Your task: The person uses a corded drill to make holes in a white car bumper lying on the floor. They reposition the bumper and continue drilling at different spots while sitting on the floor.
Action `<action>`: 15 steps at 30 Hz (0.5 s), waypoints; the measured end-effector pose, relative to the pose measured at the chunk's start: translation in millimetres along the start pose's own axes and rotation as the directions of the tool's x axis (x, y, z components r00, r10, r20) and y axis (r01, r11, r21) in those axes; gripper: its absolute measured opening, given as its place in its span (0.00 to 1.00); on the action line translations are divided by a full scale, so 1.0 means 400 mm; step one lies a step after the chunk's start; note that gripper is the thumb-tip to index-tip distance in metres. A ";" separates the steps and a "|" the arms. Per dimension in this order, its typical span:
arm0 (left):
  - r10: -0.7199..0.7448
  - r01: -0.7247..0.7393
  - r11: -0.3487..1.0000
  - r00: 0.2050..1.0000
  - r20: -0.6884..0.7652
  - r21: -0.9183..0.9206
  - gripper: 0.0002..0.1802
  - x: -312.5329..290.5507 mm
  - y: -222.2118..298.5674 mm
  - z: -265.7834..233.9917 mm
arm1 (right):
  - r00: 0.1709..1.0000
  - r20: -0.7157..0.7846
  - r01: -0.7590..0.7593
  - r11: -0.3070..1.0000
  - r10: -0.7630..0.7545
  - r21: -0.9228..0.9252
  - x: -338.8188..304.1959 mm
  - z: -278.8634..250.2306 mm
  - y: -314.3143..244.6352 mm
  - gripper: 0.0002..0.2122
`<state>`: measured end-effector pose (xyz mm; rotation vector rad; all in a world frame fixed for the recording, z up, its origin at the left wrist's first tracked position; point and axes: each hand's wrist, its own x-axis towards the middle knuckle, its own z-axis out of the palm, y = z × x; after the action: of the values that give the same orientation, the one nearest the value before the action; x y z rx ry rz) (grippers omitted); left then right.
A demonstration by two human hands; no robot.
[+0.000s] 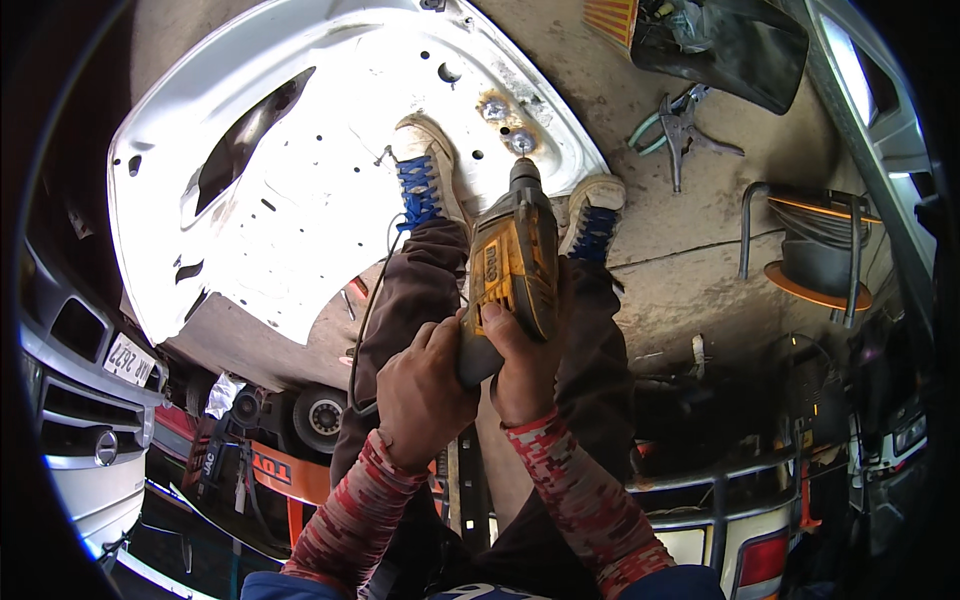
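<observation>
A yellow and black power drill points down at a white car body panel lying on the concrete floor. Its tip meets a ground bare-metal spot near the panel's edge; a second shiny spot lies just beside it. My left hand wraps the drill's rear handle. My right hand grips the drill body from the right side. Both of my feet, in shoes with blue laces, stand on or at the panel edge below the drill.
Locking pliers lie on the floor at upper right, near a dark box. An orange cable reel stands to the right. A silver car front is at left, a floor jack below, another vehicle's rear at lower right.
</observation>
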<state>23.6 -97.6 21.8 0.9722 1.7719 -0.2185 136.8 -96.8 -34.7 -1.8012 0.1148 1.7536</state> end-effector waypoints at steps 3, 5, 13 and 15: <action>-0.020 0.020 1.000 0.999 0.025 0.021 0.28 0.002 0.004 -0.005 | 0.999 0.030 -0.025 0.999 0.025 0.029 0.002 -0.008 0.004 0.46; -0.033 0.032 0.999 0.999 0.034 0.027 0.28 0.003 0.003 -0.007 | 0.999 0.029 -0.031 0.999 0.030 0.020 0.003 -0.010 0.011 0.46; -0.016 0.016 1.000 1.000 0.023 0.003 0.27 -0.001 0.004 -0.010 | 0.998 0.039 -0.049 0.998 0.048 0.032 -0.007 -0.015 0.013 0.46; -0.013 0.013 1.000 1.000 0.012 -0.009 0.27 0.001 0.004 -0.012 | 0.997 0.036 -0.065 0.997 0.064 0.044 -0.005 -0.011 0.011 0.46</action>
<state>21.2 -93.6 23.8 0.9513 1.7674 -0.2243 138.4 -103.3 -34.8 -1.7523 0.1990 1.8112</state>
